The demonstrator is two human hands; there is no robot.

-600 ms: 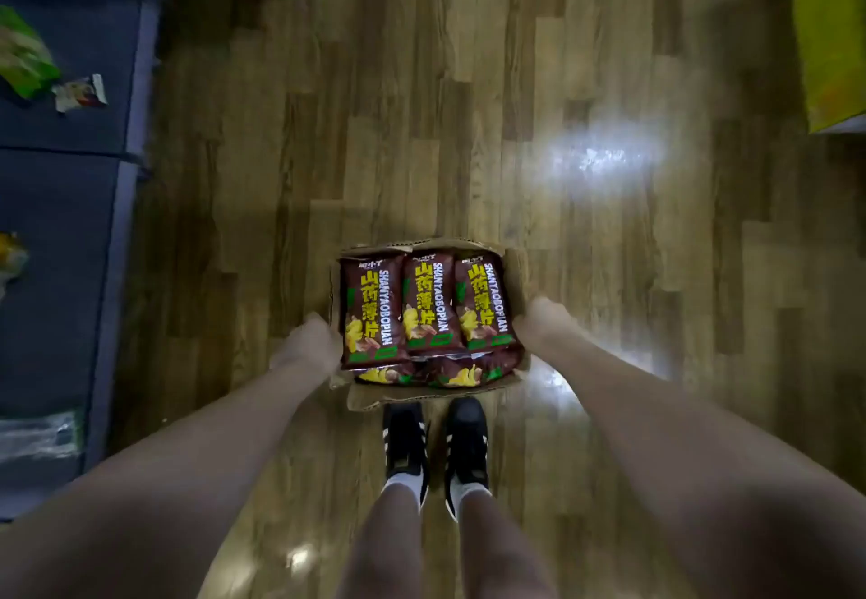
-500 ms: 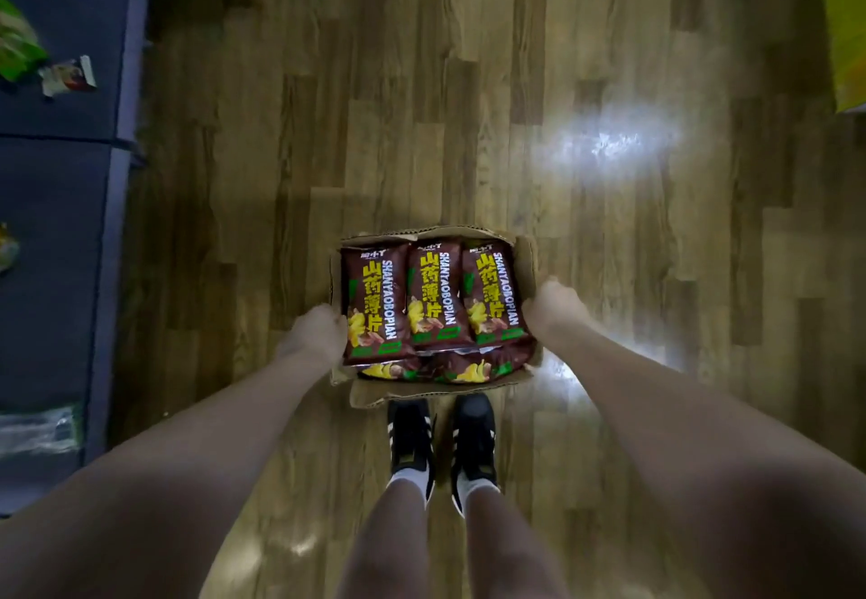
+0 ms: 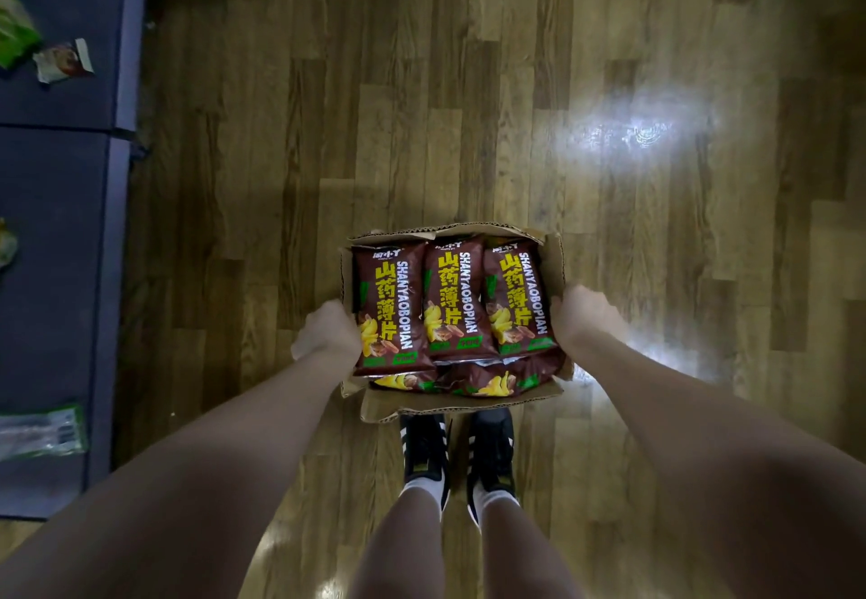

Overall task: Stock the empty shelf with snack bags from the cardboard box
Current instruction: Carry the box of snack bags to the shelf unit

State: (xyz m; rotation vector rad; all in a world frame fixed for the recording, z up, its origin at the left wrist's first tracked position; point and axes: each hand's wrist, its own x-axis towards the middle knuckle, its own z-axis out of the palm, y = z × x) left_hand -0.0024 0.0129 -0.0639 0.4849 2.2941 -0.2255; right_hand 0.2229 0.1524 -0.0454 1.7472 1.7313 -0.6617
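An open cardboard box (image 3: 554, 265) hangs over the wooden floor just in front of my shoes. It is packed with brown snack bags (image 3: 452, 298) with yellow lettering: three lie side by side on top and more show beneath them. My left hand (image 3: 328, 333) grips the box's left side and my right hand (image 3: 586, 317) grips its right side; the fingers of both are hidden behind the cardboard. A dark blue shelf (image 3: 61, 223) runs along the left edge of the view.
On the shelf lie a green bag (image 3: 14, 31), a small torn packet (image 3: 63, 59) and a clear green-edged pack (image 3: 42, 432). Wooden floor with a bright light glare (image 3: 632, 134) spreads ahead and to the right.
The box and both hands have drifted slightly right in the view, and the shelf has slid further left. Both hands keep the same hold on the box.
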